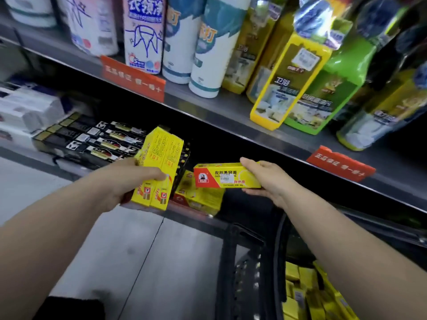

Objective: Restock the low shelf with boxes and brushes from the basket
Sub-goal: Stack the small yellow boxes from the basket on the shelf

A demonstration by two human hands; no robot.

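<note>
Basket (242, 269) cropped, blurred yellow boxes (300, 294) inside

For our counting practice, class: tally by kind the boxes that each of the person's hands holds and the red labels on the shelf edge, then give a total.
Yellow cardboard boxes in the left hand: 2 showing
Yellow-and-red cardboard box in the right hand: 1
Red plastic shelf-edge labels: 2
Total: 5

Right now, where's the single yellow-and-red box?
Head view, right of centre: the single yellow-and-red cardboard box is held level in the right hand, in front of the low shelf, just above the yellow boxes lying there.
</note>
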